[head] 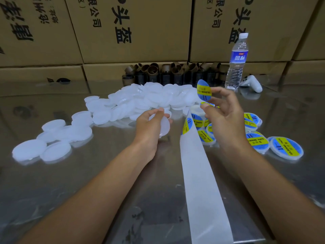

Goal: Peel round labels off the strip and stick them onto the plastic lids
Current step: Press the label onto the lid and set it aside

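Observation:
My right hand (223,113) pinches a round blue-and-yellow label (203,90) by its edge, lifted clear of the strip. The white backing strip (198,173) runs from the table's near edge up to the label roll (197,114) under that hand. My left hand (149,127) grips one blank translucent lid (164,128), held on edge above the table. A big pile of blank white lids (140,101) spreads behind and to the left. Several labelled lids (286,147) lie to the right of my right hand.
The work surface is a shiny metal table (88,182). Cardboard boxes (131,29) wall off the back. Empty brown roll cores (167,71) stand against them. A water bottle (236,62) and a white controller (251,82) stand at the back right.

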Demonstrator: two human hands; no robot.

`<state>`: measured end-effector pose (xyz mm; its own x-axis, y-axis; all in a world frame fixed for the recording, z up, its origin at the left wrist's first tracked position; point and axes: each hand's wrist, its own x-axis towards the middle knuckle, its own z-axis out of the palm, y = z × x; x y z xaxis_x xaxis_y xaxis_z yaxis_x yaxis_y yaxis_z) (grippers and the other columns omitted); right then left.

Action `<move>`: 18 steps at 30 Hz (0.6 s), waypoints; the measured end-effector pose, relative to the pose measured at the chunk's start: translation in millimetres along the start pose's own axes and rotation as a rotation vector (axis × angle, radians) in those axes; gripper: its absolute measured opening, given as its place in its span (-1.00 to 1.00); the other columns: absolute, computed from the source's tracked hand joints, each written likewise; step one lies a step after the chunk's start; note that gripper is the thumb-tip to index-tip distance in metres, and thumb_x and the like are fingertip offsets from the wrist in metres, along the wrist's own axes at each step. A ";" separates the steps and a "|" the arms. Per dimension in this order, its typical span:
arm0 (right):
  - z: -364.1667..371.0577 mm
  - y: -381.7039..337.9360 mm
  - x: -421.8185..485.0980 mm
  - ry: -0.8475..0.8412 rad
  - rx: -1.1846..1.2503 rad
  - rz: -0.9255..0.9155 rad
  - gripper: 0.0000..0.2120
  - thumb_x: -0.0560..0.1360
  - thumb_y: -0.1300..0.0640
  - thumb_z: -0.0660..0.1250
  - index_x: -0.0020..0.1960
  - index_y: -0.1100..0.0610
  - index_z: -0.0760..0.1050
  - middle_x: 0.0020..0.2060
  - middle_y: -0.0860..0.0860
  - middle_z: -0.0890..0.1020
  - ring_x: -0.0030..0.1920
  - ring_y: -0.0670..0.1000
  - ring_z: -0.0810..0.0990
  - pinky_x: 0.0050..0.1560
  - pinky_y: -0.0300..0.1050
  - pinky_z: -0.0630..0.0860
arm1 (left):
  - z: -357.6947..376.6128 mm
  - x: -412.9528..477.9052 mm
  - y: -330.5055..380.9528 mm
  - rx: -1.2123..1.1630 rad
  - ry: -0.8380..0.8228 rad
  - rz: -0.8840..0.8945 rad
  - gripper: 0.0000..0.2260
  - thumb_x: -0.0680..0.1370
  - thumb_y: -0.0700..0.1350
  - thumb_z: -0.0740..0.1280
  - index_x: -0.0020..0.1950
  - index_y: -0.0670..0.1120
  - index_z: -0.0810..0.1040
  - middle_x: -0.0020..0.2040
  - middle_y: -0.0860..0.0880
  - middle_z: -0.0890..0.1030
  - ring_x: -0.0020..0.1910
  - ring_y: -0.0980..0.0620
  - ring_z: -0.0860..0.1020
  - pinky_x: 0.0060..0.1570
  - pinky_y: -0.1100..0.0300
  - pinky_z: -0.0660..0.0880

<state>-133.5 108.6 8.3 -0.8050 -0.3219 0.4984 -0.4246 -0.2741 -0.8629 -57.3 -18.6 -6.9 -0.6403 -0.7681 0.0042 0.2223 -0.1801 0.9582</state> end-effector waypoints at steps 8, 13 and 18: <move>1.8 -2.3 -1.5 -0.131 0.046 -0.003 -0.62 0.47 0.46 0.24 0.04 -0.01 0.49 -0.22 -0.11 0.62 -0.16 -0.15 0.59 -0.19 -0.27 0.51 | 0.9 -10.6 9.9 -0.303 -0.348 -0.185 -0.68 0.64 0.06 0.12 0.12 -0.19 0.44 -0.15 -0.15 0.67 -0.20 -0.15 0.66 -0.20 0.04 0.62; 3.4 -4.0 -2.6 -0.226 0.010 -0.020 -0.62 0.50 0.45 0.22 -0.01 -0.03 0.52 -0.19 0.05 0.56 -0.10 0.05 0.55 -0.12 -0.11 0.54 | 2.4 -15.1 11.4 -0.214 -0.432 -0.234 -0.46 0.64 0.15 0.03 0.40 -0.24 0.37 0.07 -0.20 0.63 -0.08 -0.17 0.66 -0.13 0.01 0.61; 6.4 -2.3 -6.4 -0.333 -0.013 -0.047 -0.65 0.52 0.42 0.21 -0.04 -0.03 0.54 -0.13 0.02 0.58 -0.10 -0.04 0.53 -0.13 -0.21 0.52 | 1.9 -15.2 9.2 -0.118 -0.490 -0.243 -0.50 0.64 0.18 -0.03 0.17 -0.15 0.52 -0.02 -0.13 0.68 -0.08 -0.10 0.67 -0.11 0.00 0.61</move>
<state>-124.8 105.5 7.6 -0.6058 -0.5881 0.5358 -0.4650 -0.2848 -0.8383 -46.9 -7.4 2.3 -0.9439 -0.3259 -0.0534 0.0885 -0.4054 0.9098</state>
